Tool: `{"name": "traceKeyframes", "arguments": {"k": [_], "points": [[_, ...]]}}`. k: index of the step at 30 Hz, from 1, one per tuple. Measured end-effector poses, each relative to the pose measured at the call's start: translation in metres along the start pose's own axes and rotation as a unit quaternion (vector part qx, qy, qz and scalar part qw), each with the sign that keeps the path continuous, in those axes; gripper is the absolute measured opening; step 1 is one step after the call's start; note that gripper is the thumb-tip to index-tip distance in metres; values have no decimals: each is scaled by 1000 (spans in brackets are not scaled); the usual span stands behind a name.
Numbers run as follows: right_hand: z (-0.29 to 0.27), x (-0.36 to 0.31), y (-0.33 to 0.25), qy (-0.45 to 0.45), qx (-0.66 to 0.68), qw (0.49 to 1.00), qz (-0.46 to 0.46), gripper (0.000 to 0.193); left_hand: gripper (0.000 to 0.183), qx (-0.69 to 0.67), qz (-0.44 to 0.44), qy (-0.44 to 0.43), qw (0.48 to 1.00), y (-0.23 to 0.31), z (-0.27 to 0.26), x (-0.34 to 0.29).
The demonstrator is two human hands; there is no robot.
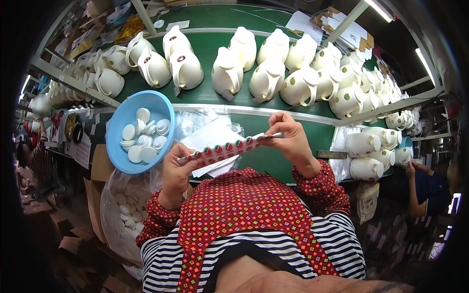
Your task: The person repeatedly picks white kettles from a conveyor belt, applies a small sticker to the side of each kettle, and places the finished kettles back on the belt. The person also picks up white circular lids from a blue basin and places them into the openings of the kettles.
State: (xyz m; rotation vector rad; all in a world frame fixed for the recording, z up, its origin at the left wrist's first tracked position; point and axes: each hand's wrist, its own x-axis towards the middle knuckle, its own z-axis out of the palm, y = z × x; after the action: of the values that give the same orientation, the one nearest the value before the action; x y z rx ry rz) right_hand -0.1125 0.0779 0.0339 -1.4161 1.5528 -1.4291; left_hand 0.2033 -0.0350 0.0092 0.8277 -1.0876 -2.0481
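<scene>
A sheet of stickers (225, 151) with rows of small red and green prints is stretched between my two hands, above the near edge of the green bench. At its left end, my left hand (177, 168) has thumb and fingers closed on it. My right hand (289, 139) pinches the other end, held a little higher and farther away. The sheet is bowed and tilted, so its face shows only at a slant. Beneath it lie white papers (207, 132) and clear plastic bags (188, 119).
To the left a light blue basin (113, 141) holds several white lids; below it, a plastic-lined carton (110, 195) has more white parts. Cream jugs (227, 73) stand in rows on the far green surface (205, 41). More jugs (364, 144) lie at right, near another person's arms (415, 190).
</scene>
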Motion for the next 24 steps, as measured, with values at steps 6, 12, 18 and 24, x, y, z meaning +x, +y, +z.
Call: {"name": "traceKeyframes", "arguments": {"k": [6,12,18,24], "points": [[1,3,-8,-71,161,972,154,6,20,4,22,29,999,1,-5,1],[19,27,-48,-36,-348,931,-105,51,13,90,82,1,993,10,5,3],[73,40,-70,-160,-233,942,-181,48,17,131,71,-12,989,9,23,7],[87,40,-47,-162,-189,956,-155,13,17,56,55,-10,997,18,32,3]]}}
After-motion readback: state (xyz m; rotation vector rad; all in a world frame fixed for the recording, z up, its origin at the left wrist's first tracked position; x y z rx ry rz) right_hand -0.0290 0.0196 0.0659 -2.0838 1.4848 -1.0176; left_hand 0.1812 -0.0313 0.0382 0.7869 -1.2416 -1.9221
